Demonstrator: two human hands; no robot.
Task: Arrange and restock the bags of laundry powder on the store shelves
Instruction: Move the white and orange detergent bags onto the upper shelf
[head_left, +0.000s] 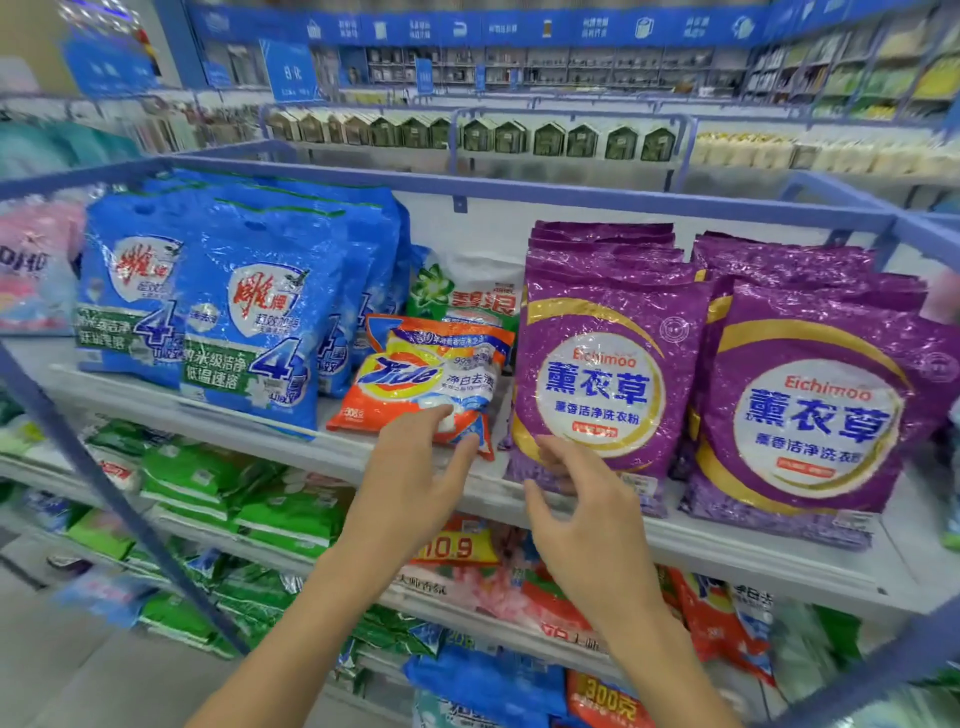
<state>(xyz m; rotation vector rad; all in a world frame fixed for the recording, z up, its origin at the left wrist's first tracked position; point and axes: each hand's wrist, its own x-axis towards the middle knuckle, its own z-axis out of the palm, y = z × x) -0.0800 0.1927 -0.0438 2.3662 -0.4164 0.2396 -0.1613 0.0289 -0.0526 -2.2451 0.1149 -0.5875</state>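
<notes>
An orange Tide bag (415, 371) leans on the top shelf (332, 449) between the blue bags (249, 322) and the purple lavender bags (602, 353). My left hand (415, 483) reaches up to it, index fingertip and thumb tip touching its lower right corner from the front. My right hand (576, 504) hovers with fingers spread just in front of the lower left of the nearest purple bag and holds nothing. A green-and-white bag (467, 291) stands behind the Tide bag. A second stack of purple bags (810, 395) stands further right.
Lower shelves hold green bags (234, 499) at the left and red and orange bags (717, 618) at the right, with a yellow price tag (457, 545) on the shelf edge. A blue metal frame (88, 467) borders the shelving. Another aisle runs behind.
</notes>
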